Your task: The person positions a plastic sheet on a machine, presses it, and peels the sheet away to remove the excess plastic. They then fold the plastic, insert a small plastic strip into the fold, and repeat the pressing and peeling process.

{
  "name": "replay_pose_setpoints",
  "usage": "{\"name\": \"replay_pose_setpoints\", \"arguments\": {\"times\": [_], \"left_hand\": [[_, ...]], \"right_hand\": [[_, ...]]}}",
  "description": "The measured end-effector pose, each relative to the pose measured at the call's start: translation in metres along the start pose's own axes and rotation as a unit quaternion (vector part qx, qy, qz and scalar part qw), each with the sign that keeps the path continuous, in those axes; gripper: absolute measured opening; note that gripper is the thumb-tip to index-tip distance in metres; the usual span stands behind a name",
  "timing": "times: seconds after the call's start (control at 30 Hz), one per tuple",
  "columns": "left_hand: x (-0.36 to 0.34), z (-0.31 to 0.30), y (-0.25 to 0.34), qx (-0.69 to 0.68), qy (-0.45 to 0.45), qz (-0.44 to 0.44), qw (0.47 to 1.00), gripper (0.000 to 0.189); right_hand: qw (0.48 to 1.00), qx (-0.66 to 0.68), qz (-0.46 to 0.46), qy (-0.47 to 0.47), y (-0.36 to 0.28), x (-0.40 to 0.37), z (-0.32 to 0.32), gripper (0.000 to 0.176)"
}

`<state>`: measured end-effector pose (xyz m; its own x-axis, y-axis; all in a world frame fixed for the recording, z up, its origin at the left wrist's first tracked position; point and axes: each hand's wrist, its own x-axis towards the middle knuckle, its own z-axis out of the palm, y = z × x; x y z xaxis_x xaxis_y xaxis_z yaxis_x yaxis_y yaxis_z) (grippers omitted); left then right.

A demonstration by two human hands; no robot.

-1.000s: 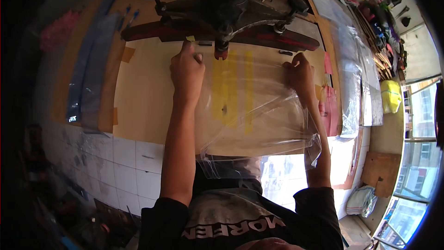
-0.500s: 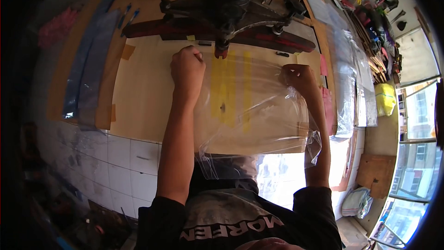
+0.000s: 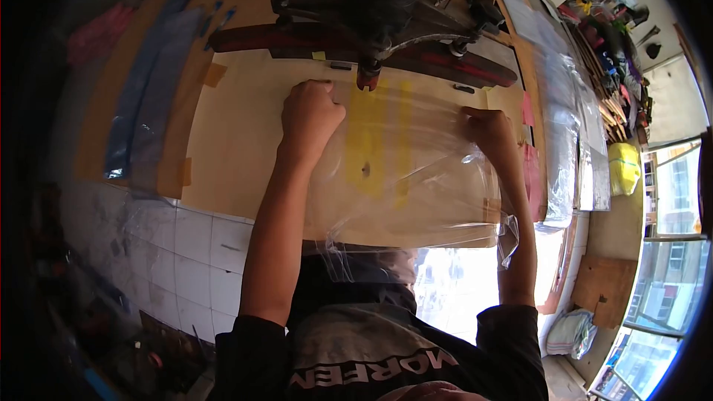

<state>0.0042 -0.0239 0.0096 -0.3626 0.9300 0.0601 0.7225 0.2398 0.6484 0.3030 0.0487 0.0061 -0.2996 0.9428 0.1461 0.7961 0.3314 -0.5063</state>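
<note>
A clear plastic sheet [image 3: 438, 171] lies over a pale board [image 3: 230, 126] and hangs past its near edge. Yellow tape strips [image 3: 365, 134] show through the plastic. My left hand [image 3: 312, 110] is closed at the sheet's upper left corner, gripping its edge. At the upper right corner my right hand [image 3: 490, 128] pinches the plastic between closed fingers. Just beyond both hands, a dark machine arm with a long red-edged bar [image 3: 475, 68] spans the board, and a small red-tipped part [image 3: 368, 76] points down between them.
Blue-grey plastic strips [image 3: 152, 96] run along the left side of the table. Small orange tape pieces [image 3: 214, 75] sit at the board's left edge. More clear plastic [image 3: 557, 119] lies at the right. A yellow bag [image 3: 624, 168] and windows are farther right.
The whole view has shifted slightly, moving the board and machine to the right in the picture. Both hands still grip the plastic, and the left hand has turned a little toward the sheet.
</note>
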Motion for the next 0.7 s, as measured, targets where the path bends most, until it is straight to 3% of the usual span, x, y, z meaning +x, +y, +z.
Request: {"name": "replay_pose_setpoints", "arguments": {"times": [0.2,0.27,0.33,0.5,0.6,0.7], "left_hand": [[0.011,0.006,-0.002,-0.006,-0.003,0.010,1.000,0.042],[0.014,0.011,-0.003,-0.007,0.035,0.032,0.999,0.030],[0.017,0.012,-0.001,-0.002,0.031,0.021,0.999,0.030],[0.018,0.012,0.000,0.007,0.040,0.023,0.999,0.029],[0.016,0.013,-0.004,-0.020,0.094,0.042,0.995,0.032],[0.016,0.011,-0.005,-0.015,0.099,0.035,0.994,0.024]], "right_hand": [[1.000,-0.012,-0.017,-0.002,0.016,0.015,0.002,0.032],[1.000,-0.012,-0.016,-0.006,0.024,0.021,0.003,0.031],[1.000,-0.011,-0.013,-0.012,0.026,0.024,0.006,0.030],[0.999,-0.030,0.011,0.007,0.019,0.024,0.008,0.029],[0.999,-0.034,-0.002,0.027,0.018,0.023,0.009,0.029],[0.999,0.007,0.028,0.042,0.006,0.020,0.006,0.028]]}}
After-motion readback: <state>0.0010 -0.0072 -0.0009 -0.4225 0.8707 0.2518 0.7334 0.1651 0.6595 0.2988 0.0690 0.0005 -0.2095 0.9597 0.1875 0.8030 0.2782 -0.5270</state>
